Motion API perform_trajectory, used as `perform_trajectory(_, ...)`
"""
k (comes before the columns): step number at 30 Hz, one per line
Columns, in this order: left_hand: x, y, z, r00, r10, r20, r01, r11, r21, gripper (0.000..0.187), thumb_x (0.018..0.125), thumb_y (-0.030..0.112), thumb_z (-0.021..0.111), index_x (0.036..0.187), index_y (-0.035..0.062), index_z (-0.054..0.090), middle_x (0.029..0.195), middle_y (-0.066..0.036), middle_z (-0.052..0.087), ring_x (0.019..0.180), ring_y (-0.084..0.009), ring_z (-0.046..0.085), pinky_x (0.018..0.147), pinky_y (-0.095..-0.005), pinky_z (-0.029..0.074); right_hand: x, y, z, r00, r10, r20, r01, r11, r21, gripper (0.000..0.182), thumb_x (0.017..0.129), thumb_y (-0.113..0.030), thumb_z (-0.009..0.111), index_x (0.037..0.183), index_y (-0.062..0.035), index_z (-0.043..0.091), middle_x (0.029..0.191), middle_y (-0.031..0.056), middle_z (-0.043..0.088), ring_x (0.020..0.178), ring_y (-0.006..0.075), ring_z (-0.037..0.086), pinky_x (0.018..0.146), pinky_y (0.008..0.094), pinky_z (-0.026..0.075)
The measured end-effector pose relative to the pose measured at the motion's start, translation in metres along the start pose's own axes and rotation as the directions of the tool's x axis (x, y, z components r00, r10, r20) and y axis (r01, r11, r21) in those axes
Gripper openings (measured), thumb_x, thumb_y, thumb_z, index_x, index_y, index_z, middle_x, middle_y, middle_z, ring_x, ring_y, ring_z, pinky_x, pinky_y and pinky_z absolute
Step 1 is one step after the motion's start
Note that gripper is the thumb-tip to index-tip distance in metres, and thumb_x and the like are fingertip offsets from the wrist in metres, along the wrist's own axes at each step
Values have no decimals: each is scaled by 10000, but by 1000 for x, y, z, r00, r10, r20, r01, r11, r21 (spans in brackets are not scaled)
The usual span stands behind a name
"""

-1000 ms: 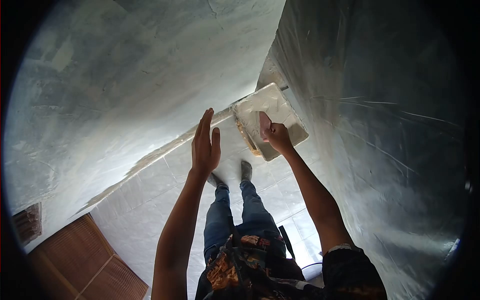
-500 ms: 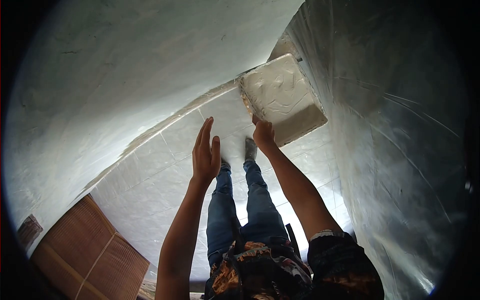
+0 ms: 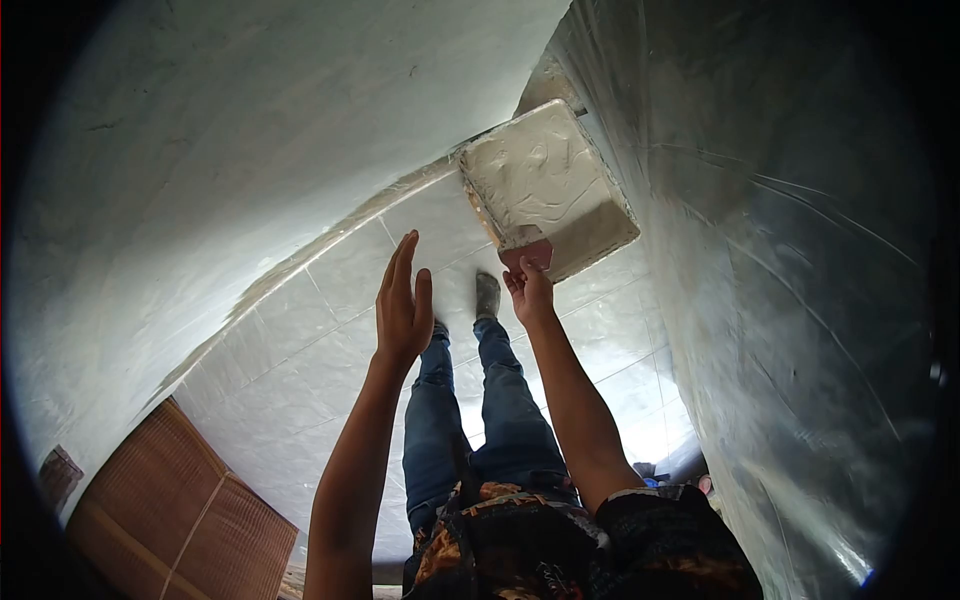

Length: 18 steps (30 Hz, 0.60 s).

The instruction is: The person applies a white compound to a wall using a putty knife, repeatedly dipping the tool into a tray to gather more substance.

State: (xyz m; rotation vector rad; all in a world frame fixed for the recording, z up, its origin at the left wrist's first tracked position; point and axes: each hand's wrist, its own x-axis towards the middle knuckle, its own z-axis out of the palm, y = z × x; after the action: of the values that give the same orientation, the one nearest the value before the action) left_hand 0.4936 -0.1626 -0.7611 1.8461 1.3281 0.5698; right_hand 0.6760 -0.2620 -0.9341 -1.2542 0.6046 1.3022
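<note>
- A pale wall [image 3: 250, 150] rises to the tray's left.
- The tray [image 3: 595, 240] of paste [image 3: 545, 175] sits ahead — probably for easy reach.
- Left hand [image 3: 405, 310]: grip empty, thumb apart from straight fingers.
- Right hand [image 3: 532, 292]: grip narrow, pinching the scraper.
- Scraper [image 3: 530, 254]: at the tray's near edge, held low — perhaps leaving its blade free.

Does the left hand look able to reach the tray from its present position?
Probably yes: the left hand looks empty, and I see nothing between it and the tray. Distance is hard to judge.
</note>
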Motion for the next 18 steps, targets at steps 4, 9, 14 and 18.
perform_trajectory(4, -7, -2, 2, 1000, -4, 21, 4, 1000, 5, 455, 1025, 201, 421, 1431, -4, 440, 1440, -251, 491, 1348, -419, 462, 1107, -471, 382, 8, 44, -27, 994, -14, -110, 44, 958, 283, 230, 917, -113, 688, 1085, -44, 546, 941, 89, 580, 868, 223, 614, 826, 389, 594)
perform_trajectory(9, -14, -5, 0, 998, -22, 57, 21, 1000, 13, 460, 1022, 204, 424, 1430, -9, 439, 1437, -257, 491, 1345, -423, 463, 1107, -472, 381, -44, 45, -58, 969, -19, -245, 16, 1000, -14, 189, 932, -105, 668, 1068, -12, 574, 974, 100, 572, 843, 218, 620, 791, 370, 613)
perform_trajectory(14, -16, -9, 0, 998, -25, 65, 24, 1000, 15, 456, 1024, 196, 418, 1432, -9, 437, 1433, -259, 493, 1344, -423, 465, 1107, -470, 382, -53, -16, -75, 584, -654, 481, 591, -63, -804, 115, 933, -82, 618, 947, 32, 621, 833, 151, 618, 744, 270, 644, 662, 373, 576)
perform_trajectory(18, -17, -11, 1, 993, -71, 92, 71, 997, -2, 488, 1033, 256, 390, 1452, 7, 424, 1459, -236, 476, 1377, -400, 431, 1140, -458, 333, -30, -80, -46, 572, -435, 696, 603, -352, -716, 151, 895, -110, 622, 977, -6, 693, 923, 207, 670, 899, 408, 638, 790, 480, 504)
